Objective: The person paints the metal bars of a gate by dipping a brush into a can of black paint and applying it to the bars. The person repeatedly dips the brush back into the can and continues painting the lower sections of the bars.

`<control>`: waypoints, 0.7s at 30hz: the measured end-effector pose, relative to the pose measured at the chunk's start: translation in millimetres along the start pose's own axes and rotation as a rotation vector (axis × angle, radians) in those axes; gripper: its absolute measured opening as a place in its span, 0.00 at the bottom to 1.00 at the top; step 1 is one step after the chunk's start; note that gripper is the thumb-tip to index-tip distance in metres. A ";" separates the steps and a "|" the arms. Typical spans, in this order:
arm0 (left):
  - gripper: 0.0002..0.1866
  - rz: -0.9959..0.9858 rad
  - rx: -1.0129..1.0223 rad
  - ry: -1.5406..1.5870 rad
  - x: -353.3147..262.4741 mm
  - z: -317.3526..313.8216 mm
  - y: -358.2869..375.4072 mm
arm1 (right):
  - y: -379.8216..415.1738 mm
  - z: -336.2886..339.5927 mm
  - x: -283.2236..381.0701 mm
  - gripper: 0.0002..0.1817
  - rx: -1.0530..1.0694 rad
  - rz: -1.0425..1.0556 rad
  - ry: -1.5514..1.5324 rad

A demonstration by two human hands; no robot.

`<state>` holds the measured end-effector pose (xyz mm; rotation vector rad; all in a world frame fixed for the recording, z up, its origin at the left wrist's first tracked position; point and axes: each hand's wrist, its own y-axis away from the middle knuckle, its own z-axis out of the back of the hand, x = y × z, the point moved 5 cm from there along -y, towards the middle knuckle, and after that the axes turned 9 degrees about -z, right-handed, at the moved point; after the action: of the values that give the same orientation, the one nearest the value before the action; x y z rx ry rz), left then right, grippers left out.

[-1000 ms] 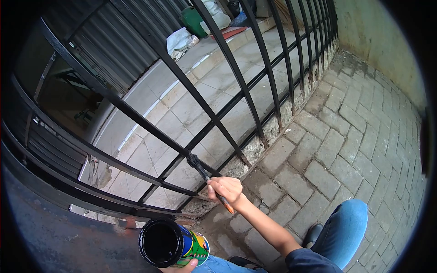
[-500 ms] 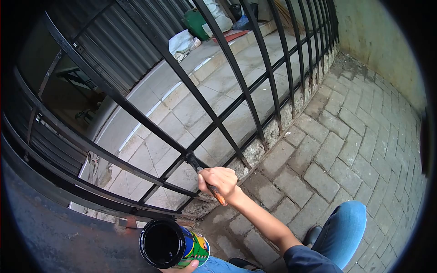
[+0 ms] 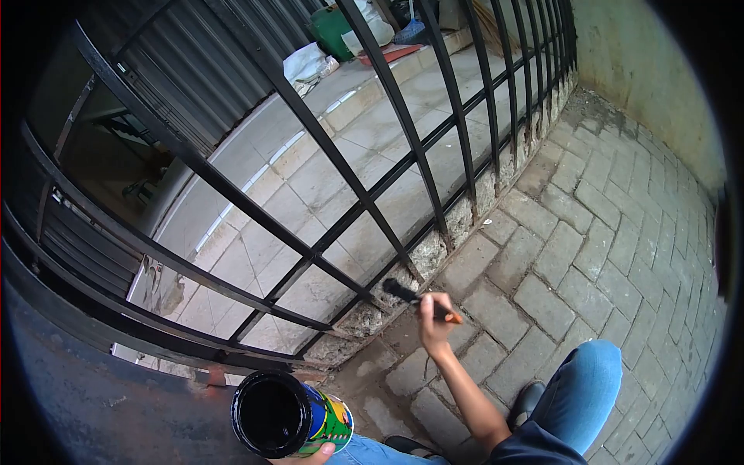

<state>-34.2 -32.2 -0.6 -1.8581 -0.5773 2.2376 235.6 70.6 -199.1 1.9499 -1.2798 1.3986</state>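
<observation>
My right hand point(image 3: 436, 319) is closed around the handle of a paintbrush point(image 3: 401, 291), whose bristles are coated black. The bristle end points left, close to the foot of a bar near the rough concrete curb point(image 3: 428, 258). At the bottom, my left hand point(image 3: 316, 453) grips an open paint can point(image 3: 329, 415) with a colourful label; only part of the fingers shows under it. Black paint point(image 3: 269, 413) fills the can's inside, and its rim is smeared black. A black metal fence point(image 3: 353, 172) of curved bars and crossbars stands in front of me.
Behind the fence are a tiled step point(image 3: 318, 182), a green container point(image 3: 332, 35), white bags point(image 3: 306, 63) and a red dustpan-like item point(image 3: 391, 54). Paving bricks point(image 3: 573, 256) stretch right to a stained wall point(image 3: 647, 85). A dark metal panel point(image 3: 124, 403) lies at lower left.
My right hand has moved the paintbrush right and slightly down, from the crossbar joint to the lower end of a bar by the curb. The paint can has shifted slightly left.
</observation>
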 end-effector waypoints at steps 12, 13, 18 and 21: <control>0.56 -0.017 -0.025 0.045 1.5 -3.3 1.1 | 3.1 -9.1 -38.4 0.09 -0.141 -0.254 -0.204; 0.56 -0.019 -0.017 0.049 -0.6 -4.5 0.1 | 5.3 -10.8 -37.1 0.09 -0.087 -0.237 -0.159; 0.55 -0.051 -0.043 0.044 1.6 -3.2 0.6 | 3.1 -5.9 -34.3 0.13 -0.139 -0.319 -0.246; 0.55 -0.037 -0.029 0.048 5.4 -1.3 1.4 | 3.0 -12.4 -47.1 0.13 -0.077 -0.357 -0.267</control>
<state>-33.9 -31.2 -6.2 -1.8938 -0.6343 2.1667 223.3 98.9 -236.8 2.2312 -1.0057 0.9291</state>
